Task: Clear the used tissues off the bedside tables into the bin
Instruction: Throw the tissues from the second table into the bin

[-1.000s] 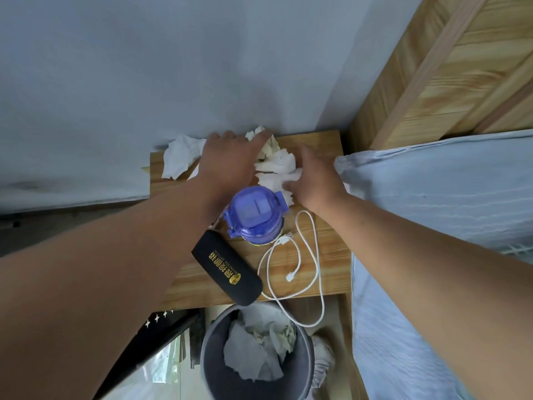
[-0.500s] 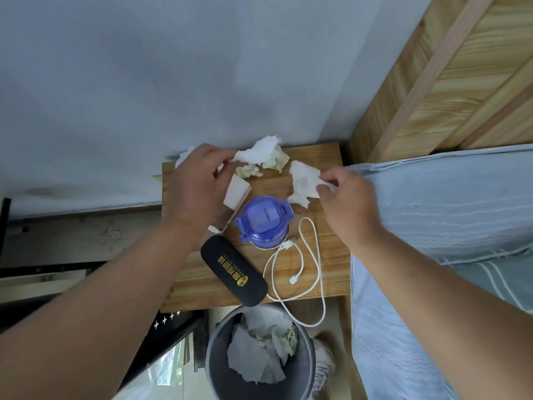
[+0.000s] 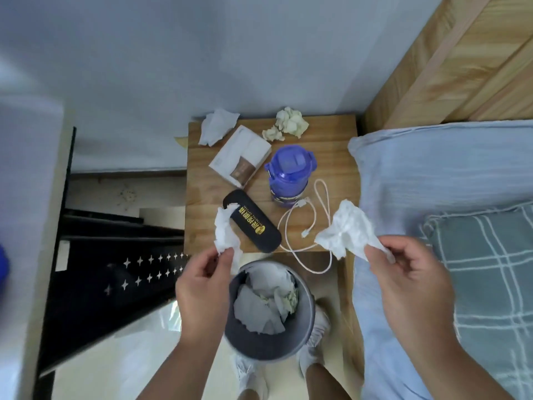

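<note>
My left hand (image 3: 202, 281) pinches a crumpled white tissue (image 3: 226, 235) just left of the grey bin (image 3: 305, 327), above its rim. My right hand (image 3: 409, 272) pinches a second white tissue (image 3: 349, 229) to the right of the bin, over the table's front corner. The bin holds several used tissues. On the wooden bedside table (image 3: 331, 134) a white tissue (image 3: 216, 127) lies at the back left corner, and two yellowish crumpled tissues (image 3: 290, 124) lie at the back middle.
Also on the table are a white tissue pack (image 3: 240, 155), a purple bottle (image 3: 288, 171), a black glasses case (image 3: 253, 223) and a white cable (image 3: 314, 215) hanging over the front edge. A bed with blue bedding (image 3: 447, 174) lies to the right. Black shelving (image 3: 115, 255) stands on the left.
Both hands have pulled back from the table's rear toward the bin, each carrying a tissue. The tissue pack and the tissues left at the back have come into view.
</note>
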{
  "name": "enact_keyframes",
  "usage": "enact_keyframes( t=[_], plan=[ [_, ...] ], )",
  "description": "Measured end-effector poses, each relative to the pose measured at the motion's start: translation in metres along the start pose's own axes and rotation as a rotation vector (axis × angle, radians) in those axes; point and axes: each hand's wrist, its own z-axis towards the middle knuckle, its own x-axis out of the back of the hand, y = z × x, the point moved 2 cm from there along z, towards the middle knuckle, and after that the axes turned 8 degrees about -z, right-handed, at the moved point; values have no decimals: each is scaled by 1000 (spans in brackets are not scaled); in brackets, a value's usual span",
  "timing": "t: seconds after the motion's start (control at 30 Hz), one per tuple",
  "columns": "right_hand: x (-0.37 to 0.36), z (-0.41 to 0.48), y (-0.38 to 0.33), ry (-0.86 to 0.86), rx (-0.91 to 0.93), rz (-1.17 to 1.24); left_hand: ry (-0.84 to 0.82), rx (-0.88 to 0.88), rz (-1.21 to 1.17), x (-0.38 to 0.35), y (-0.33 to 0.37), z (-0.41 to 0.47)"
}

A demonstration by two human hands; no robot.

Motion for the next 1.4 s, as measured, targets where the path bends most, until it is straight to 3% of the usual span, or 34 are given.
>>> enact_keyframes(
  t=[0.2, 0.4, 0.57, 0.8, 0.97, 1.17, 1.3, 1.4],
  plan=[
    [-37, -89, 61, -186, -106, -100, -123, 141, 204, 20, -90, -33],
    [-106, -108, 129, -369, -208, -297, -256, 233, 521, 30, -167, -39],
    [-144, -102, 162, -441, -250, -404, -322, 305, 554, 28, -200, -32],
    [-161, -91, 172, -674, -307, -568, -356, 385, 535, 32, -208, -18],
    [-122, -77, 119, -454, -202, -299, -272, 260, 332, 40, -166, -29],
    [-68, -10, 25, -116, -61, 24, -211, -44, 75, 10, -62, -10],
    [-57, 64, -24, -32, 83, 85, -152, -179, -17, -19, 12, 41],
    [-68, 123, -52, -5, 138, 42, -138, -235, 54, -40, 57, 90]
  ],
)
